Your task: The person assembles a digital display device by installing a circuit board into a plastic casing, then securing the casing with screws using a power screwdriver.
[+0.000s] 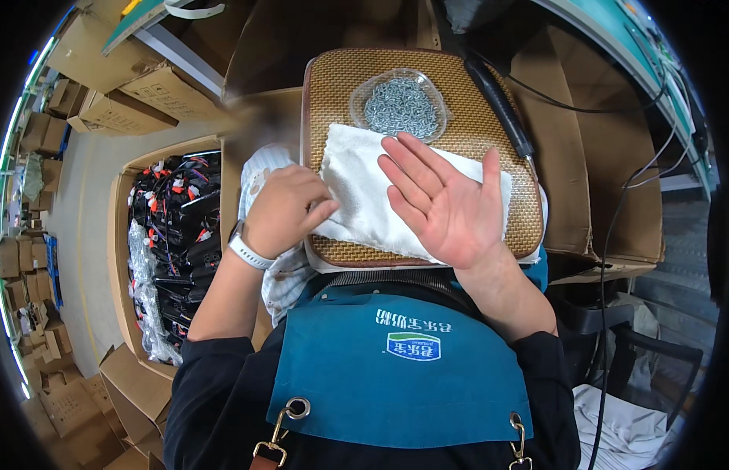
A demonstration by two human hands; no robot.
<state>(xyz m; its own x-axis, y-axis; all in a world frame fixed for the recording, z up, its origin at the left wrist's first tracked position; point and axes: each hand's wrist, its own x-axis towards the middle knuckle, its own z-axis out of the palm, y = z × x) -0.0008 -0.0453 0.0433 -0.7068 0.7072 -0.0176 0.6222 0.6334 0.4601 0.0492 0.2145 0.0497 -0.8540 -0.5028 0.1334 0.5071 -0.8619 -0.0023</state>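
Note:
My right hand [451, 207] is held palm up over a white cloth [353, 188], its fingers stretched out and nothing in it. My left hand [290, 202] hovers by the cloth's left edge, back upward, with fingers loosely curled and the thumb apart; no object shows in it. The cloth lies on a woven tan mat [333, 86] across my lap. At the mat's far side sits a clear plastic tub [401, 106] full of small silvery screws. A black electric screwdriver [498, 102] lies along the mat's right edge, tip toward me.
On the left stands a carton [121, 258] packed with black parts, coloured wires and clear plastic wrap. An open cardboard box [556, 157] is beyond the screwdriver, whose black cable runs right. A chair [654, 345] with white fabric stands at lower right. Stacked cartons [35, 266] line the far left.

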